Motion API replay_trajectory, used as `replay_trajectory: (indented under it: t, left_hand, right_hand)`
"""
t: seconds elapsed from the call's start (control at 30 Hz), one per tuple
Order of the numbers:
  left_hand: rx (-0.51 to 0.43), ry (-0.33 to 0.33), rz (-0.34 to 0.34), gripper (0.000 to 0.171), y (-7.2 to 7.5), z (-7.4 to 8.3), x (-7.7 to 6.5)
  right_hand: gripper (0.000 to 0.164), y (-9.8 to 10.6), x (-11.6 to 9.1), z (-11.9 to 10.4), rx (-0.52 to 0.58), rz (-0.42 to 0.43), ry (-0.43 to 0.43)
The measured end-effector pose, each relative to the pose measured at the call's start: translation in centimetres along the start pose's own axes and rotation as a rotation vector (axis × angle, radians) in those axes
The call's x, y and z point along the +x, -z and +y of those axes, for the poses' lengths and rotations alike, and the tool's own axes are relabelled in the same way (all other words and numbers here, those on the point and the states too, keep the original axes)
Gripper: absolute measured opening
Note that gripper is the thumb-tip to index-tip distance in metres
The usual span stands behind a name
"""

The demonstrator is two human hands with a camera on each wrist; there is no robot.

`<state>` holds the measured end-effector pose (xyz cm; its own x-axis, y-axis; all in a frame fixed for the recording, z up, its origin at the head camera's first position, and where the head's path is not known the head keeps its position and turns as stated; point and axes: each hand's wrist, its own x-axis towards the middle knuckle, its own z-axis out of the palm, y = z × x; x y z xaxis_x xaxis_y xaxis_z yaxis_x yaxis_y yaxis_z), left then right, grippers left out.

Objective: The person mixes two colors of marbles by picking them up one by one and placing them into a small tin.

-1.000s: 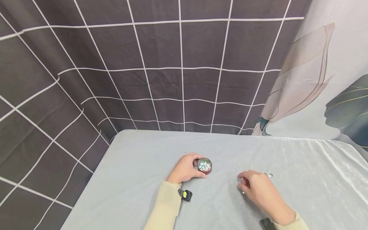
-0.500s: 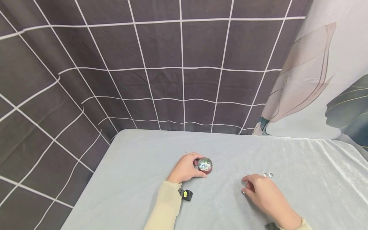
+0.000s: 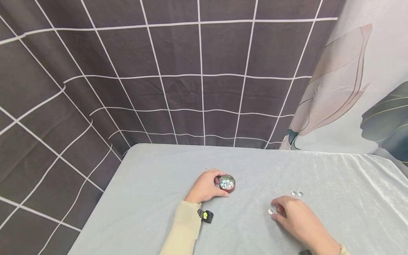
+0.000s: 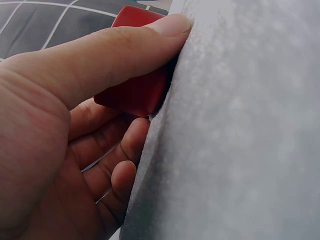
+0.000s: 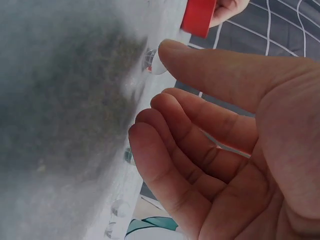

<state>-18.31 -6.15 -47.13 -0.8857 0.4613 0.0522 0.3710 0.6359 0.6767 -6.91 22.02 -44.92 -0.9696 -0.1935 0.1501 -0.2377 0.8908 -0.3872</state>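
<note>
On the pale cloth (image 3: pixel 153 198), the left hand (image 3: pixel 207 186) grips a round red container (image 3: pixel 227 183) between curled thumb and fingers, glinting pieces showing at its top. Well apart from it, the right hand (image 3: pixel 296 216) has loosely bent fingers and a spread thumb; a clear bead (image 3: pixel 270 211) lies just beside the thumb tip — whether they touch, I cannot tell. Two more beads (image 3: pixel 294 193) sit side by side beyond that hand. A gridded dark curtain (image 3: pixel 223 95) and a leaf-print curtain (image 3: pixel 338 85) hang behind.

The right wrist view reveals another bead (image 5: pixel 129 156) past the fingers — unseen from the head. The left wrist view shows the container's plain side, partly covered by the thumb.
</note>
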Motion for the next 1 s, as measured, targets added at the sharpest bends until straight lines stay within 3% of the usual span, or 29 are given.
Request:
replay_trajectory:
  t: [0.23,0.67,1.0]
  left_hand:
    - [0.003,0.006,0.0,0.059,-0.05,-0.06,-0.03]
    - [-0.006,0.024,-0.008,0.06,-0.08,-0.08,-0.06]
    - [-0.016,0.024,-0.01,0.06,-0.01,-0.01,-0.07]
  right_hand:
    - [0.028,-0.15,0.05,0.13,-0.006,-0.081,-0.017]
    - [0.025,-0.53,0.01,0.45,0.023,-0.083,0.062]
    - [0.024,-0.77,0.07,0.57,0.024,-0.039,0.104]
